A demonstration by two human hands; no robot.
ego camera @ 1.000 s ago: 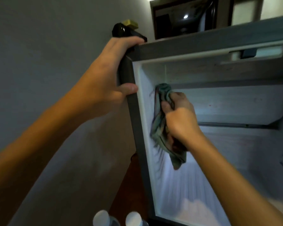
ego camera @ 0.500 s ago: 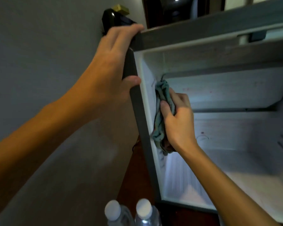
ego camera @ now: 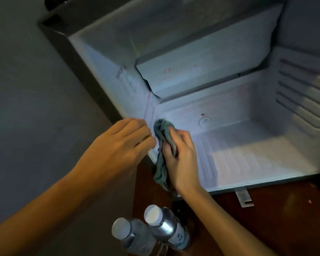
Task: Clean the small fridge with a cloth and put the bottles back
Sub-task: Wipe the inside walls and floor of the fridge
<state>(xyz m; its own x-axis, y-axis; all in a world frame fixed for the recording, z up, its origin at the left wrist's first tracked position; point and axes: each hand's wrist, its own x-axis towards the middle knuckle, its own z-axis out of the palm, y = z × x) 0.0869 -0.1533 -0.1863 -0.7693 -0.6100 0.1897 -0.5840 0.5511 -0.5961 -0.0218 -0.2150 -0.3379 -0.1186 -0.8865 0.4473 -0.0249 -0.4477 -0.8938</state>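
The small fridge [ego camera: 76,58] stands open with bare white walls inside. My right hand [ego camera: 183,159] grips a crumpled teal cloth [ego camera: 162,130] and presses it against the lower left inner wall, near the back corner. The cloth's loose end hangs down over the front lip. My left hand [ego camera: 122,145] holds the fridge's left front edge low down, its fingers curled against it right beside the cloth. Two clear water bottles with white caps [ego camera: 129,235] [ego camera: 164,224] stand on the brown wooden surface in front of the fridge, below my hands.
A grey wall [ego camera: 26,108] runs along the fridge's left side. A freezer box with a flap [ego camera: 192,71] fills the fridge's upper back. Shelf rails [ego camera: 303,100] rib the right inner wall. A metal hinge bracket [ego camera: 244,198] sticks out below the front lip.
Both hands moved down: the left from the fridge's top corner to low on its left edge, the right wiping the cloth down the left inner wall. My view has tilted downward.
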